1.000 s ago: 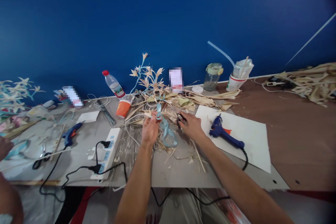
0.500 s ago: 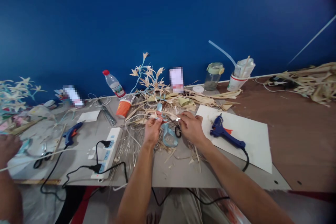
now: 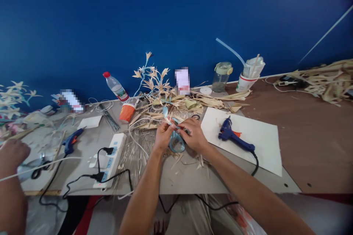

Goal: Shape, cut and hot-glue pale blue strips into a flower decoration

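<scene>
My left hand (image 3: 163, 136) pinches a small pale husk flower (image 3: 167, 120) with light-blue wrapping at its base. My right hand (image 3: 193, 134) is closed close beside it, thumb and forefinger at the flower's stem. A black loop of scissors (image 3: 195, 116) sticks out above the right hand, and a dark part shows between its fingers; the rest is covered. Beneath both hands lies a ring of light-blue tape (image 3: 177, 146). Behind them, a branch of husk flowers (image 3: 154, 77) on blue-wrapped stems leans over piled dry husk strips (image 3: 190, 106).
A blue glue gun (image 3: 235, 136) rests on white card (image 3: 264, 147) at right. To the left are a power strip (image 3: 111, 161), an orange paper cup (image 3: 127, 112) and a tilted bottle (image 3: 117, 87). Another person's hand (image 3: 13, 154) is at far left, near another glue gun (image 3: 72, 140).
My right hand has moved left to meet the left hand at the flower stem. The black scissors loop has shifted from below the right fingers to above the hand. The view has shifted slightly.
</scene>
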`<state>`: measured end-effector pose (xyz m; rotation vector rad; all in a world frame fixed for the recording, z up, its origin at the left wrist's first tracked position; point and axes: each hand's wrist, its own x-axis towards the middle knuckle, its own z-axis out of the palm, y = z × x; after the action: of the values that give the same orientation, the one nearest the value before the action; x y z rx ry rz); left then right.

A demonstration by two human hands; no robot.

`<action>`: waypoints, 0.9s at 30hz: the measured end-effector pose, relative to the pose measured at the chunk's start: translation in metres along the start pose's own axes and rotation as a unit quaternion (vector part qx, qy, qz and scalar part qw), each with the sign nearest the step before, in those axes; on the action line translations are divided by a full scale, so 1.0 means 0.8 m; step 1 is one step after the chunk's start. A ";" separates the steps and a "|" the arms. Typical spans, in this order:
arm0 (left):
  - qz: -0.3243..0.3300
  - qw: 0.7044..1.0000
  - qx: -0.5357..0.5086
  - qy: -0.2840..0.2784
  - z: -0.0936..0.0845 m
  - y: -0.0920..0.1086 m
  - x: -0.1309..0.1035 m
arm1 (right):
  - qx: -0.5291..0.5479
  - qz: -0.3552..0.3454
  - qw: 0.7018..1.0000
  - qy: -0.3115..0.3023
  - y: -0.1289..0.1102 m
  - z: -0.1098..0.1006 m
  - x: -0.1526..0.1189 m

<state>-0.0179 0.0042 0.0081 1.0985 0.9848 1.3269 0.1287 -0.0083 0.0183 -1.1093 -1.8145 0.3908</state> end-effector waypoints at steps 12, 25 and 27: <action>-0.016 0.999 0.028 -0.002 0.010 0.000 0.000 | -0.067 0.002 0.995 0.080 -0.004 0.005 -0.007; -0.031 0.999 0.032 -0.010 0.015 0.012 -0.002 | -0.070 -0.003 0.993 0.096 0.002 0.011 -0.010; -0.035 0.999 0.016 -0.002 0.014 0.009 -0.001 | -0.067 -0.002 0.993 0.100 0.003 0.012 -0.010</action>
<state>-0.0087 0.0023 0.0177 1.0811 1.0356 1.2559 0.1228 -0.0120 0.0071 -1.1920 -1.6848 0.1501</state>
